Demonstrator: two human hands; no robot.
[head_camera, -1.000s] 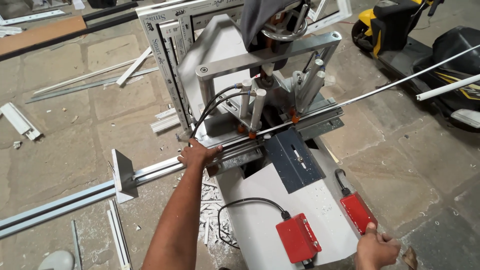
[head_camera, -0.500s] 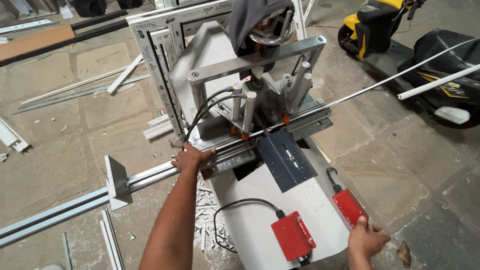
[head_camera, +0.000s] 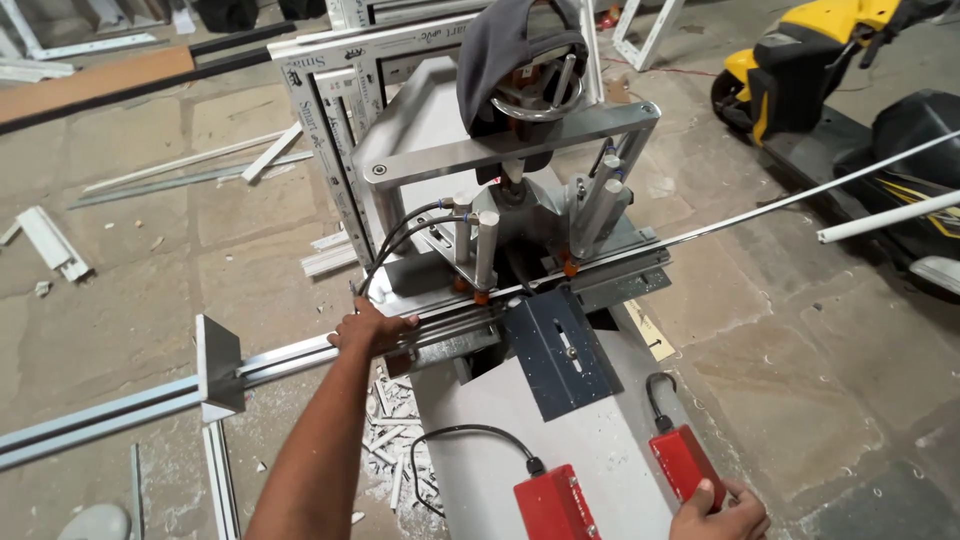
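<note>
My left hand (head_camera: 371, 329) grips a long white window profile (head_camera: 130, 400) where it enters a grey metal machine (head_camera: 510, 210) with upright clamp cylinders. The profile runs from the lower left through the machine and out to the upper right. My right hand (head_camera: 722, 511) rests its fingers on the right red pedal box (head_camera: 683, 462) at the bottom edge. A second red pedal box (head_camera: 555, 503) with a black cable lies just to its left on the machine's grey base plate (head_camera: 600, 440). A dark plate (head_camera: 556, 350) sits at the machine's front.
White offcuts (head_camera: 395, 450) litter the stone floor beneath the profile. White frames (head_camera: 330, 90) lean behind the machine. A yellow and black scooter (head_camera: 860, 90) stands at the upper right. Loose white strips (head_camera: 190, 170) lie on the floor at left.
The view has shifted slightly. My right hand has moved up from beside the right red pedal box onto its near end. My left hand keeps its grip on the profile.
</note>
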